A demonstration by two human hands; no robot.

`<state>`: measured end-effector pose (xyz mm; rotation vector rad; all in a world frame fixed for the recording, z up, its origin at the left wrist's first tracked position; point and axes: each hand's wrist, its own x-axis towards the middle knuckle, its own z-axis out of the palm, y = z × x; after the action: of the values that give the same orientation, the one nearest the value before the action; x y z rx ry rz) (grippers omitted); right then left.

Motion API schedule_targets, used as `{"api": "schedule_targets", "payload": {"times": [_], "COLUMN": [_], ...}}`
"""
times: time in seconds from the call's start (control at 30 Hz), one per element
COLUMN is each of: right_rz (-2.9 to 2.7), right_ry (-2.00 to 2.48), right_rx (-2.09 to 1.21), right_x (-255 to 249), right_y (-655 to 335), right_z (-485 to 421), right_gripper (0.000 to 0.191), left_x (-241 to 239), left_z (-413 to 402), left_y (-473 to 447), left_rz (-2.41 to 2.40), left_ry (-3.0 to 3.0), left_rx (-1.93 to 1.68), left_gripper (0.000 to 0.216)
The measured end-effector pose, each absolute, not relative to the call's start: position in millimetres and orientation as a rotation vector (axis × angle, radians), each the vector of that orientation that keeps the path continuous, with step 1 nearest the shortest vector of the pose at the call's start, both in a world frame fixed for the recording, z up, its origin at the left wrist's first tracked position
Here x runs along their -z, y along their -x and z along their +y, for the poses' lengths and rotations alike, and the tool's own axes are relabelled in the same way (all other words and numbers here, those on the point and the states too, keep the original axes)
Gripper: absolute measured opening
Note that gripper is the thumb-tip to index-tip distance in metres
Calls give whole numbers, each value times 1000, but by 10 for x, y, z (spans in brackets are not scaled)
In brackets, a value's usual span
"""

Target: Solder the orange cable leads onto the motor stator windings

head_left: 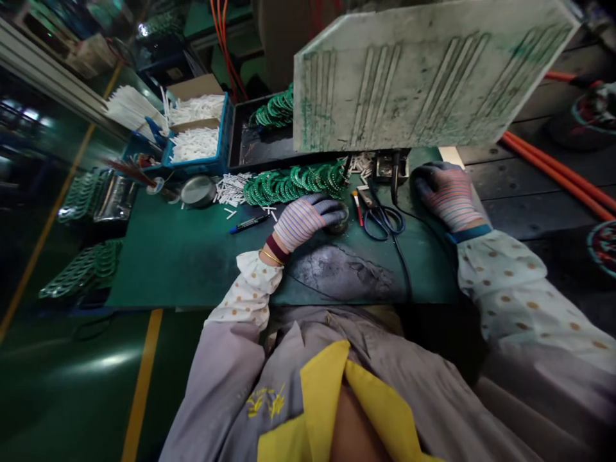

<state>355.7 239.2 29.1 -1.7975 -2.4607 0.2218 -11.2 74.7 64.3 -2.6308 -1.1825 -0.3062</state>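
Observation:
My left hand (308, 218), in a striped glove, rests on the green worktop (183, 256) with its fingers curled over a small dark round object (341, 221). In a matching glove, my right hand (445, 192) lies palm down on the table's right side, fingers bent over something hidden beneath it. Between the two hands lie blue-handled scissors (382, 218) and a red pen (357, 206). A row of green curved strips (293, 183) stretches just beyond my left hand, with loose white tubes (231, 189) to its left.
A big worn machine housing (423, 70) hangs over the table's far side. Blue bins of white tubes (195, 144), a round tin lid (198, 190) and a blue marker (248, 224) sit at left. Orange hoses (553, 170) run at right. A black cable (404, 256) crosses the worktop.

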Motion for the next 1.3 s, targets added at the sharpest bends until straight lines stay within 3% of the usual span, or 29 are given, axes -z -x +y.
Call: {"api": "schedule_targets", "payload": {"times": [0.63,0.73,0.87,0.97,1.13,1.23,1.3], "right_rz": [-2426,-2401,-2247,-1980,-1882,-2471,-2675], "right_ry": [1865,1881,1825,1898,1797,1394,1442], "right_rx": [-110,-137,-171,-45,201,-97,-299], "right_x": [-170,-125,-127,-168,-299,-460,-573], "right_y": [-3602,-3599,-3562,-3596,-3500,-3072,-2712], "right_z": [2459,2505,2546,2473,1751,1300,1194], "right_gripper": [47,48,44,49,58,52,46], "left_x": [-574,-679,-774,-806,-799,-770,-755], "left_z": [476,242,44,68,177,233,261], "left_y": [-16,234,985,1460,1606,1552,1537], "left_rz": [-1212,-1536,-2312,-2898,-2988,-2981,-2974], "left_ry": [2608,2404,1563,1269,1253,1206,1161], "left_rx": [343,455,685,260,67,61,102], "left_gripper": [49,45,36,29,13,16,22]}}
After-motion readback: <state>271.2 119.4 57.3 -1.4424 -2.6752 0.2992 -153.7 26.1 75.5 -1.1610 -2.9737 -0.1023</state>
